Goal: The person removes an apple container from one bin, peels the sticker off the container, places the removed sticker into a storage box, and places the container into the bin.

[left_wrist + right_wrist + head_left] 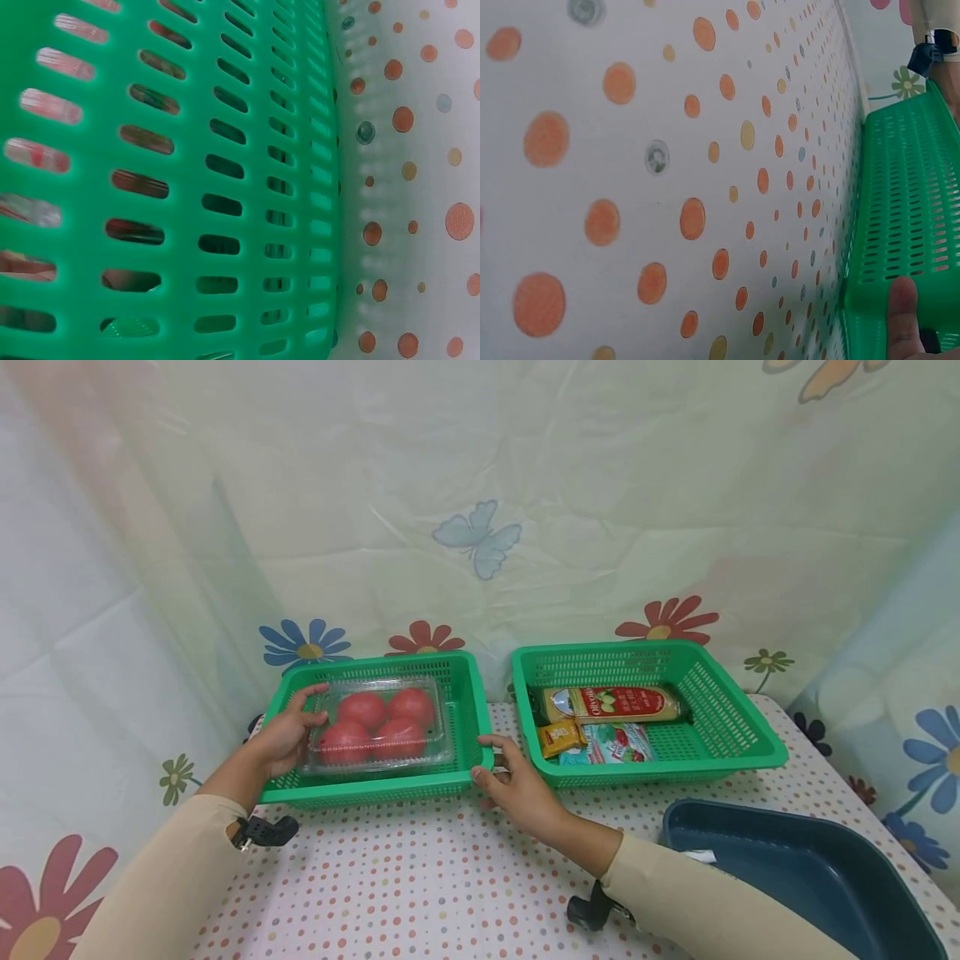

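Observation:
A clear plastic box of tomatoes [378, 727] sits within the left green basket [360, 792]. My left hand [283, 737] reaches over that basket's left side and holds the box by its left end, with thumb and forefinger at the lid's edge; the other fingers are mostly hidden. My right hand [521, 789] grips the basket's front right corner. Its thumb [903, 311] presses the front wall, while the forefinger lies along the right rim. In the left wrist view the slotted basket wall [180, 180] hides the left hand.
To the right, another green basket [720, 727] holds a noodle package [611, 703], a small yellow packet [561, 737] and a blue-and-white packet [618, 744]. A dark blue tub [780, 860] stands at the front right. Dotted cloth [390, 877] covers the table; a patterned curtain [480, 460] hangs behind.

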{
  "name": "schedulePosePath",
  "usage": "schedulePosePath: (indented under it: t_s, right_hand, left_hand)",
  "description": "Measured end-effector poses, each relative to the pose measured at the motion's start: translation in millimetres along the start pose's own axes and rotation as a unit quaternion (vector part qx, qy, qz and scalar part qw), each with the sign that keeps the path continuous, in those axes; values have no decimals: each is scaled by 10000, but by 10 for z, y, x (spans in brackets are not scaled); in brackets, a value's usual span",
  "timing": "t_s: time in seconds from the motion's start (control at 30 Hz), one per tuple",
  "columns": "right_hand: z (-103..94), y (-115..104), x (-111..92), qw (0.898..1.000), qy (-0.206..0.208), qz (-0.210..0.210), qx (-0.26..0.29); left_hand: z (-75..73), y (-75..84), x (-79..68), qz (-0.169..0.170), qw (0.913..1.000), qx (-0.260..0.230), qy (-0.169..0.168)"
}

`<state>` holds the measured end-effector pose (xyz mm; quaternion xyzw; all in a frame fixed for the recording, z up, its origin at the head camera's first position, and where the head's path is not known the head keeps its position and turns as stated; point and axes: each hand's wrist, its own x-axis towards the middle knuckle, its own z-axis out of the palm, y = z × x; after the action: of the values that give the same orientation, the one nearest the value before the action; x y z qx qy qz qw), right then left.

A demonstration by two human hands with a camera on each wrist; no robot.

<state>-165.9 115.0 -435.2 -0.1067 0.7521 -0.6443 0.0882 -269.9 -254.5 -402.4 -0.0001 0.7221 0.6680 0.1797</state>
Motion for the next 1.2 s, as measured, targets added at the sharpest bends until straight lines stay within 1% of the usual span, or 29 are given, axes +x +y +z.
schedulePosePath:
  t_s: [0.23, 0.4, 0.47, 0.57, 0.7, 0.73, 0.8, 0.83, 0.87, 0.9, 0.93, 0.97, 1.0, 1.07, 1.13, 1.2]
  right_hand:
    - [5, 16, -3, 9999, 70, 59, -64]
    - [11, 22, -12, 10000, 84, 38, -18]
    - [13, 24, -17, 9999, 97, 43, -2]
    - [12, 35, -15, 9999, 111, 27, 4]
    - [16, 49, -3, 9999, 124, 19, -11]
    - [16, 49, -2, 9999, 123, 7, -18]
    - [17, 46, 1, 9999, 125, 23, -66]
    - [17, 42, 1, 9999, 118, 18, -95]
    - [18, 37, 1, 9998, 115, 1, -135]
    - [18, 31, -5, 9997, 123, -14, -190]
    - [18, 26, -12, 9995, 134, -39, -270]
    - [16, 20, -20, 9992, 143, -58, -372]
    - [13, 15, -32, 9985, 166, -96, -511]
    - [0, -6, -67, 9961, 199, -143, -850]
    - [-26, -36, -121, 9920, 218, -118, -1239]
    - [-69, -80, -189, 9855, 225, -95, -1679]
  left_hand:
    - [0, -21, 28, -230, 9996, 106, 114]
    - [-12, -58, 61, -317, 9984, 397, 244]
    - [-13, -73, 63, -281, 9981, 491, 237]
    - [-18, -91, 65, -209, 9983, 504, 199]
    - [-15, -89, 56, -168, 9980, 559, 245]
    - [-12, -84, 51, -169, 9976, 616, 267]
    - [-5, -66, 37, -93, 9937, 1042, 391]
    - [-2, -56, 29, -12, 9893, 1375, 489]
    - [6, -43, 18, 94, 9824, 1762, 606]
    - [17, -32, 8, 216, 9735, 2157, 728]
    - [34, -17, -6, 364, 9614, 2586, 870]
    - [54, -2, -21, 528, 9468, 3007, 1014]
    - [81, 18, -43, 698, 9337, 3327, 1124]
    - [156, 58, -99, 1020, 9100, 3802, 1305]
    - [253, 110, -181, 1302, 8904, 4129, 1405]
    - [355, 162, -278, 1572, 8732, 4386, 1429]
